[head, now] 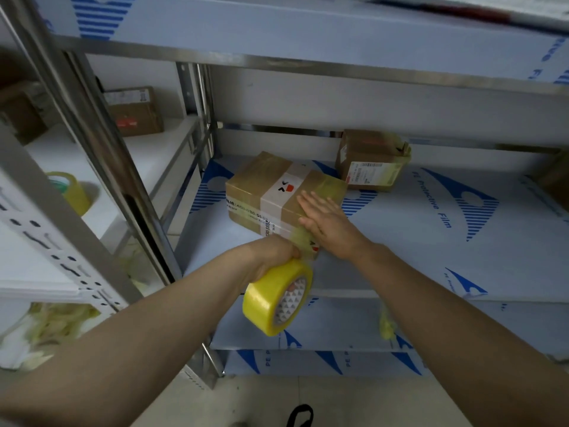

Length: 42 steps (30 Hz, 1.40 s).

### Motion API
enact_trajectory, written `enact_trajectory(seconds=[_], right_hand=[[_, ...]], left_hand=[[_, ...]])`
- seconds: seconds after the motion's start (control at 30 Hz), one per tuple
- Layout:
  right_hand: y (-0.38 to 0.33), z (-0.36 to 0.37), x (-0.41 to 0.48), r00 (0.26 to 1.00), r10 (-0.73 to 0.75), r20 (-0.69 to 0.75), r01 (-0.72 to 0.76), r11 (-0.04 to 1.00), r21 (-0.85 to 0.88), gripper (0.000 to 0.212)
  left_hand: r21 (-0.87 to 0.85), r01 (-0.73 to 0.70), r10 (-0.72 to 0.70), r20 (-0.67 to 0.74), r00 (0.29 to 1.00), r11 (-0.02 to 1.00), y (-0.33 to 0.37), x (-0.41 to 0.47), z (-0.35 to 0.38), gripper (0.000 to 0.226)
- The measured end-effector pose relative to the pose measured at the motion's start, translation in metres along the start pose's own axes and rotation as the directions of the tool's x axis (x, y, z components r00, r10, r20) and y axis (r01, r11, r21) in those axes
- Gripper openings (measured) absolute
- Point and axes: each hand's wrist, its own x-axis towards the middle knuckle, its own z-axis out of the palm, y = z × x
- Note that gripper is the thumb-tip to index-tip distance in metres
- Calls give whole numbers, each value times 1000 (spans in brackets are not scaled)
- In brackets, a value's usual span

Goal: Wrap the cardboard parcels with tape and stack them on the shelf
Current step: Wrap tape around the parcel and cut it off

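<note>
The brown cardboard parcel carries a white band with a red-and-black mark. The translucent yellow tape roll has a core patterned in grey-white triangles with red. The pale shelf film shows blue striped emblems and blue lettering.

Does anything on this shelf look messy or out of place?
Yes. The small parcel at the back has tape bunched loosely at its top corner, and a crumpled tape scrap hangs below the shelf front edge.

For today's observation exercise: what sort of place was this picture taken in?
Probably a parcel storeroom or packing room: film-covered metal shelving, cardboard parcels on the shelves, and a yellow tape roll gripped by the left hand.
</note>
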Motion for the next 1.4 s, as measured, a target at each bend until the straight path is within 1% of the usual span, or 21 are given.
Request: enact_trajectory(seconds=[0.13, 0.27, 0.33, 0.43, 0.57, 0.6, 0.67, 0.73, 0.77, 0.8, 0.9, 1.03, 1.07, 1.1, 1.13, 1.17, 1.2, 1.27, 1.33, 1.37, 1.4], right_hand=[[-2, 4, -1, 999, 16, -28, -16, 1000, 7, 58], [-10, 14, 1, 989, 43, -142, -55, 995, -79, 55], [-6, 10, 0, 995, 31, -96, -34, 999, -31, 57], [2, 2, -3, 999, -9, 39, 9, 1000, -6, 66], [3, -2, -1, 996, -6, 90, 6, 1000, 0, 75], [2, -3, -1, 999, -7, 54, 4, 999, 51, 72], [-6, 2, -2, 995, 26, -98, -13, 992, 129, 60], [-12, 10, 0, 975, 63, -213, -50, 997, 66, 53], [-13, 12, 1, 973, 59, -224, -55, 998, 23, 53], [-11, 11, 1, 981, 47, -190, -48, 999, 2, 54], [3, -1, -4, 1000, -6, 22, 5, 999, 51, 66], [7, -4, -5, 992, -1, 124, -3, 1000, 29, 81], [3, -6, -3, 988, 16, 152, -31, 995, 96, 83], [-2, -13, -3, 989, 54, 136, -92, 954, 286, 81], [-7, -21, -5, 990, 126, 69, -143, 819, 556, 75], [-10, -27, -9, 975, 221, -34, -113, 621, 776, 68], [-12, -31, -16, 929, 339, -145, -40, 483, 875, 59], [-14, -32, -33, 809, 542, -227, -28, 422, 906, 36], [-13, -26, -47, 724, 682, -106, -237, 391, 889, 17], [-11, -23, -53, 696, 718, -9, -354, 354, 866, 14], [-8, -21, -60, 681, 727, 88, -440, 310, 843, 19]], left_hand=[[-124, 51, -48, 26, 999, 991, -6, -6, -5, 26], [-92, 35, -38, -24, 999, 995, -1, -3, -6, 33], [-90, 38, -41, -31, 999, 995, 0, -4, -5, 36], [-113, 77, -78, -5, 997, 991, 0, -2, -6, 36], [-175, 114, -111, 31, 993, 978, 4, -7, -7, 33], [-173, 109, -107, 25, 994, 979, 4, -7, -8, 35], [-156, 99, -97, 17, 995, 983, 2, -3, -8, 38], [-110, 92, -93, 2, 996, 990, 1, -1, -7, 40], [-96, 93, -93, -4, 996, 991, 0, 0, -7, 40], [-91, 92, -93, -4, 996, 992, 0, -1, -7, 40], [-96, 95, -92, 32, 995, 991, -1, -1, -8, 37], [-89, 105, -93, 134, 987, 990, -1, -6, -9, 35], [-96, 104, -88, 159, 983, 990, 0, -8, -9, 32], [-101, 92, -73, 175, 982, 991, 0, -10, -8, 26], [-94, 69, -51, 183, 982, 993, 0, -10, -6, 18], [-71, 39, -25, 186, 982, 997, -1, -10, -5, 11], [-54, 4, 6, 188, 982, 999, 0, -9, -2, 6], [-68, -45, 57, 190, 980, 997, 4, -7, 4, 7], [-93, -69, 86, 193, 978, 993, 9, -4, 11, 8], [-103, -78, 97, 192, 977, 992, 11, -4, 15, 7], [-111, -88, 108, 190, 976, 990, 14, -3, 19, 7]])
